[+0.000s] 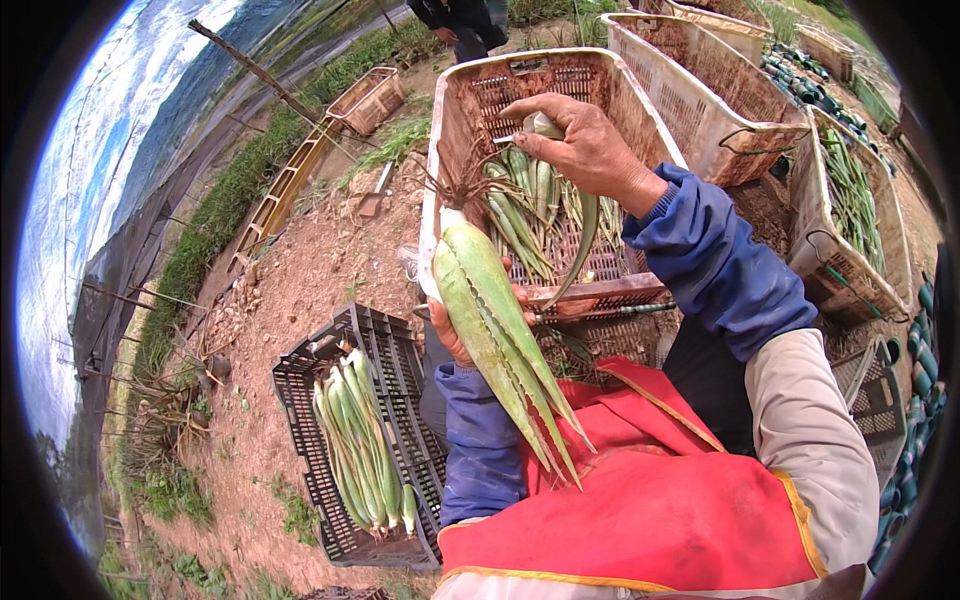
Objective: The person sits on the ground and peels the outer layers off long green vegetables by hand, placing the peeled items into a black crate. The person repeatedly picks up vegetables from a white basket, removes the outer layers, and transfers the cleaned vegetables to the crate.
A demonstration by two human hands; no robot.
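Note:
My left hand (449,332) is wrapped round the back of an aloe plant (490,325), most of its fingers hidden behind the leaves. The plant's brown roots stick up at the far end, and its toothed leaf tips point back toward my red apron (650,510). Above a dirty white crate (652,107), my right hand (585,150) is closed on a single aloe leaf (586,235). This leaf's pale thick end shows between the fingers, while its thin curved tip hangs below the hand. Cut green aloe leaves (535,195) lie inside the crate.
On the reddish soil to my left sits a black crate (395,365) holding several long aloe leaves (362,445). More pale crates (720,100) stand at the right, one containing green leaves (848,190). A yellow ladder-like frame (275,200) and another person (465,25) are farther off.

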